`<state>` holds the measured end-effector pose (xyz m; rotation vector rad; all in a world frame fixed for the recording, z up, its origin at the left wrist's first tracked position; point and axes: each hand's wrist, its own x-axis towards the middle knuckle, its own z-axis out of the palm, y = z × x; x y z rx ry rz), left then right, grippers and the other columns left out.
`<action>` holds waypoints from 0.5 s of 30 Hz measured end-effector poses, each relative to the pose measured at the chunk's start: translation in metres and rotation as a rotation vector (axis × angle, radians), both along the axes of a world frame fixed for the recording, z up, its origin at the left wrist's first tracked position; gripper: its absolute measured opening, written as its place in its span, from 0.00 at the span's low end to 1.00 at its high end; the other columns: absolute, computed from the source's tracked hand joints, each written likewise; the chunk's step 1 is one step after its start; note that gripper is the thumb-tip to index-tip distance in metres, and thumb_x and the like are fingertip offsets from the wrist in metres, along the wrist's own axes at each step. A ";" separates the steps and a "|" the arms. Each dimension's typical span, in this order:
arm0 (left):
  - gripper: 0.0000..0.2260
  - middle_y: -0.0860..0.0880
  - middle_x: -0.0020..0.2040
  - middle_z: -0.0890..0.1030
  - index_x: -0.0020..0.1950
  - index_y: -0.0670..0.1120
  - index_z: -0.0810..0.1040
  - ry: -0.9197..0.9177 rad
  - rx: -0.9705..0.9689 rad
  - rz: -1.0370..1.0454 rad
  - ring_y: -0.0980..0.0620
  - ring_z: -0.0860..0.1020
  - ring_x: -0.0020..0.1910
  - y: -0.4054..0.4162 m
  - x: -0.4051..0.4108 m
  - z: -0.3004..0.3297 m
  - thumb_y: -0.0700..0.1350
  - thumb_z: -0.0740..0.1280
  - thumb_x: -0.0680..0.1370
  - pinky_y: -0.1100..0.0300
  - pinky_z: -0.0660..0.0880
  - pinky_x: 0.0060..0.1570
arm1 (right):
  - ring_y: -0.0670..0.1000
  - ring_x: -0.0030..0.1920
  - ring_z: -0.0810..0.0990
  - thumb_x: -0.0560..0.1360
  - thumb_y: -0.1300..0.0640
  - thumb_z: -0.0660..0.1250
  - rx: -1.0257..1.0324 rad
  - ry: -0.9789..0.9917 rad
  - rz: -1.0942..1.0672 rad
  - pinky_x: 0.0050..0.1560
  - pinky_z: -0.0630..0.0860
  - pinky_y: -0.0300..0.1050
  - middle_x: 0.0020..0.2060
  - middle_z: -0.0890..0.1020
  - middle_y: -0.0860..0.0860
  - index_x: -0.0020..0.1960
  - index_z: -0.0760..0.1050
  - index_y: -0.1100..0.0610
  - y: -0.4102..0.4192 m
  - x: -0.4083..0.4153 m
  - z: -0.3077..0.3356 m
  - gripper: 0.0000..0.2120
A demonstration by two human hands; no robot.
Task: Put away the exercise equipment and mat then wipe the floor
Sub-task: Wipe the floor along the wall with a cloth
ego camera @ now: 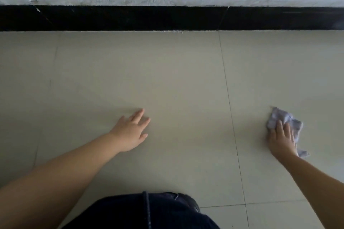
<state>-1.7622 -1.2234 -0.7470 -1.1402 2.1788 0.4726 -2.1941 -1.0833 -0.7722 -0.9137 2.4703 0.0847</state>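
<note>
Step in hand: the floor (167, 80) is being wiped, as it is judged; no exercise equipment and no mat are seen in this view.
Cloth: a pale crumpled cloth (284, 122) is lying on the tiles at the right, just beyond a tile joint (230, 108).
Right hand: the right hand (281, 140) is laid flat on the cloth, with straight fingers pressing it down, nothing being clenched.
Left hand: the left hand (130, 132) is spread open on the bare tile and holds nothing; the body is probably supported by it.
Advice: even pressure should be kept through the whole palm, the cloth should be flattened so more of it touches, and overlapping strokes should be led toward the black skirting (167, 18), where pale residue is seen along the edge.
Writing: no brand, label or text can be read.
</note>
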 end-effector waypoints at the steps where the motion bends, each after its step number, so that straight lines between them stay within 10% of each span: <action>1: 0.26 0.42 0.78 0.42 0.78 0.48 0.50 -0.010 0.025 -0.008 0.46 0.47 0.78 -0.003 -0.006 0.003 0.55 0.51 0.82 0.46 0.57 0.72 | 0.55 0.77 0.45 0.81 0.46 0.44 0.024 -0.004 -0.051 0.75 0.46 0.59 0.78 0.46 0.53 0.78 0.47 0.53 -0.005 0.008 0.002 0.27; 7: 0.26 0.43 0.79 0.43 0.78 0.49 0.53 -0.117 0.205 0.062 0.46 0.51 0.77 -0.020 -0.031 0.027 0.55 0.52 0.82 0.51 0.58 0.73 | 0.54 0.77 0.50 0.79 0.45 0.45 -0.085 -0.009 0.535 0.72 0.34 0.55 0.77 0.50 0.52 0.77 0.50 0.52 -0.005 0.163 -0.006 0.28; 11: 0.26 0.45 0.79 0.46 0.78 0.50 0.51 -0.168 0.243 -0.024 0.47 0.52 0.77 -0.049 -0.054 0.048 0.55 0.52 0.82 0.56 0.55 0.74 | 0.54 0.69 0.70 0.75 0.46 0.52 -0.067 -0.153 0.942 0.70 0.59 0.62 0.70 0.71 0.52 0.70 0.69 0.51 0.000 0.204 -0.002 0.25; 15: 0.26 0.46 0.79 0.51 0.78 0.50 0.50 -0.129 0.141 -0.166 0.47 0.55 0.77 -0.092 -0.097 0.073 0.55 0.52 0.82 0.54 0.57 0.73 | 0.48 0.74 0.61 0.79 0.47 0.50 -0.121 -0.059 0.633 0.69 0.65 0.61 0.75 0.58 0.47 0.76 0.55 0.49 -0.013 0.112 -0.010 0.25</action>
